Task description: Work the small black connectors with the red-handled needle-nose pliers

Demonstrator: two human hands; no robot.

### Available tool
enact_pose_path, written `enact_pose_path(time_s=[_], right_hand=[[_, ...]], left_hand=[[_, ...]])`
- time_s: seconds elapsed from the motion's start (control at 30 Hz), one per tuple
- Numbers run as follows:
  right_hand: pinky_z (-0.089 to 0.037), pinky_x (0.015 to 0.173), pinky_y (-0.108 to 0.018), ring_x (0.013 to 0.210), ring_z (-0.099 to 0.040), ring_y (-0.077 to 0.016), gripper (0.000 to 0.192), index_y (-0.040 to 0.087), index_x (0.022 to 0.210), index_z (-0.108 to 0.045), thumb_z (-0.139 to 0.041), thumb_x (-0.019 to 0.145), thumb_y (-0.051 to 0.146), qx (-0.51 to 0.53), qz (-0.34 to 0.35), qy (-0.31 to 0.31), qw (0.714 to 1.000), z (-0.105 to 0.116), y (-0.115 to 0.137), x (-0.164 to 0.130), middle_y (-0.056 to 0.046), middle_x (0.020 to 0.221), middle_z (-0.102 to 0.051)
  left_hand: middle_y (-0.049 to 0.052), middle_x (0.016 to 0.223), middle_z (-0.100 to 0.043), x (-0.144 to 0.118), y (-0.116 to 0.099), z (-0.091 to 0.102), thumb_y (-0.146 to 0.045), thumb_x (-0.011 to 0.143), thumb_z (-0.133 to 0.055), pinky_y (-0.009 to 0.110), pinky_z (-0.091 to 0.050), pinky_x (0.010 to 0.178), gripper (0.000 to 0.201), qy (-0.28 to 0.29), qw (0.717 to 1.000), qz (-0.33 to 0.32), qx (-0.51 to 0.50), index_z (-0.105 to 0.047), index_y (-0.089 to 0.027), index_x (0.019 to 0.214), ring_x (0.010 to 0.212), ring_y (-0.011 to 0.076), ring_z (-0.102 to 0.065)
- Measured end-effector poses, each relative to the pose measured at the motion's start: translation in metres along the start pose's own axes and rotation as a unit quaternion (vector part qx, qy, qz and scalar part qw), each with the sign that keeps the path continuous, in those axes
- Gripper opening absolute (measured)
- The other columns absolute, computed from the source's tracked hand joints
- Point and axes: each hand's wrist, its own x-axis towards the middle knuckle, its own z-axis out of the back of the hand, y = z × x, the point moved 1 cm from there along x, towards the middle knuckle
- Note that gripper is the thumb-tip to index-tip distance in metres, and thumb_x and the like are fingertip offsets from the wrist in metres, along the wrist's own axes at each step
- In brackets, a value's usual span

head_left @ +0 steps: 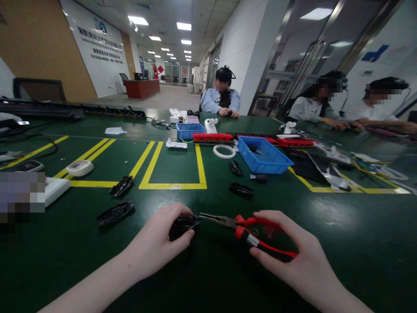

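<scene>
On the green table (208,269), head view: the left hand (159,243) is clasping a small black part (182,226), pressing it down near the table's front edge. The right hand (289,256) is gripping red-handled needle-nose pliers (241,226), tips meeting the part. Advisable: steady part, gentle squeeze, straight pull. Blue bin (265,156) well apart.

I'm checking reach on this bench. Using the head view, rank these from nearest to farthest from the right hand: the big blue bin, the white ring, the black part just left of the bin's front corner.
From the right hand:
1. Black part, ahead and slightly left, on the green table.
2. Big blue bin, farther ahead.
3. White ring, beyond the bin's left side, ahead-left.
</scene>
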Motion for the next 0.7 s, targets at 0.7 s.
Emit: enact_pose_path(time_s=[0.7], right_hand=[[-0.058, 0.085, -0.04, 0.102, -0.067, -0.0255, 0.048, 0.027, 0.12, -0.064, -0.075, 0.074, 0.035, 0.047, -0.002, 0.05, 0.998, -0.011, 0.001, -0.003, -0.007, 0.122, -0.067]], left_hand=[[0.003, 0.108, -0.065, 0.001, -0.002, 0.001, -0.024, 0.086, -0.061, 0.042, -0.044, 0.092, 0.023, 0.02, 0.998, -0.049, 0.031, -0.062, -0.025, 0.109, 0.103, 0.0244, -0.057]])
